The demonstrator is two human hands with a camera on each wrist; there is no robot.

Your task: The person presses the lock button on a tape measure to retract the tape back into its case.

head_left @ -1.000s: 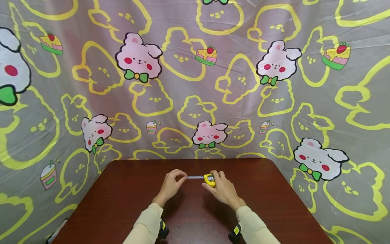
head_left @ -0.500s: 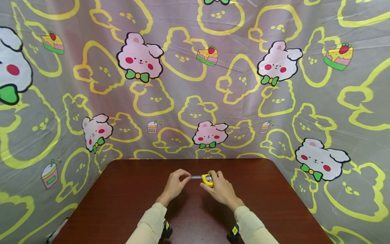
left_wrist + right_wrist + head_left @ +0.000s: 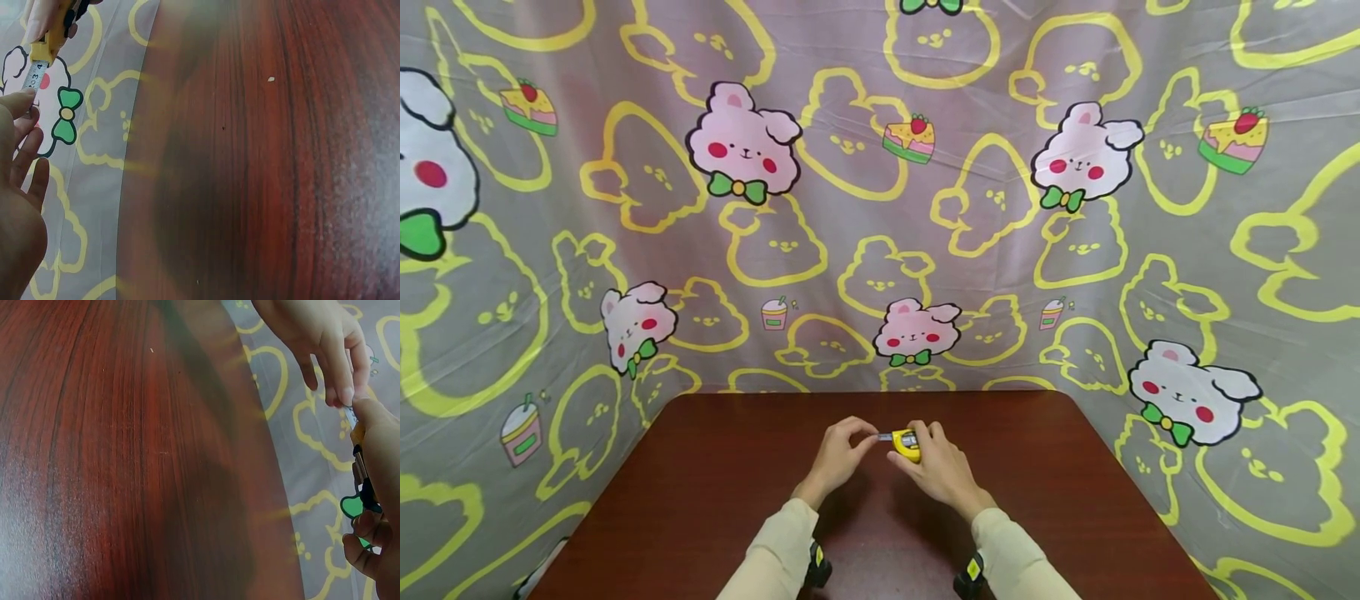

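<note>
A yellow tape measure (image 3: 906, 445) with black parts is gripped in my right hand (image 3: 946, 471), held up over the far half of the table. Its short blade (image 3: 886, 437) sticks out to the left, and my left hand (image 3: 841, 457) pinches the end between thumb and forefinger. In the left wrist view, printed numbers show on the blade (image 3: 36, 76) between the left fingertips and the yellow case (image 3: 50, 42). From the right wrist, the right hand (image 3: 382, 450) covers most of the case, and the left hand (image 3: 331, 344) meets the blade's tip.
The brown wooden table (image 3: 715, 483) spreads under both hands. A patterned cloth (image 3: 850, 208) with cartoon bears hangs behind it and on both sides. Each wrist wears a black camera, the left one (image 3: 818, 567) and the right one (image 3: 970, 575). A small pale speck (image 3: 271, 79) lies on the tabletop.
The exposed blade has grown shorter. My left hand has moved right, and the right hand has shifted slightly left with the tape measure, so the two are closer together.
</note>
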